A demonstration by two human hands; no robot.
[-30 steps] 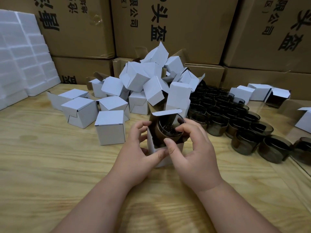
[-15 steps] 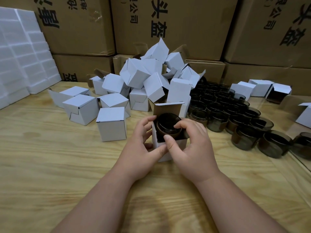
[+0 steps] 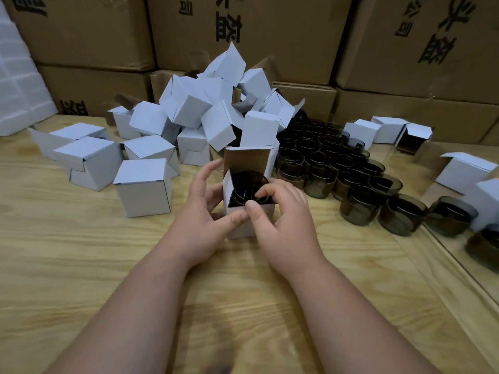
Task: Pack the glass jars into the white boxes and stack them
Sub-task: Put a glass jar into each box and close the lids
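While the dark jar (image 3: 247, 188) is sitting inside the open white box (image 3: 249, 217) at the middle of the table (image 3: 81, 265), both hands are working at the box mouth. In the head view, the left hand (image 3: 201, 228) is grasping the box from its left side, thumb lying on the near wall and fingers reaching round toward the raised lid (image 3: 247, 160). The right hand (image 3: 280, 220) is pinching at the box's top: its thumb is pressing on the near rim and its curled fingers are resting on the jar's edge, seemingly seating it. I judge the step in hand to be the end of packing one jar. The next move is probably calling for the fingers to come clear of the opening, the standing lid to be folded down and tucked, then the closed box to be carried to a stack.

Around them, the table is showing pale wood grain. Closed boxes (image 3: 143, 187) are lying to the left, a loose heap of boxes (image 3: 213, 109) is piling up behind, and rows of empty jars (image 3: 337, 168) are standing to the right, just beside the work. More white boxes (image 3: 388, 129) are sitting further right. Big brown cartons (image 3: 270, 36) are walling in the back, with white foam blocks (image 3: 16, 90) at far left.
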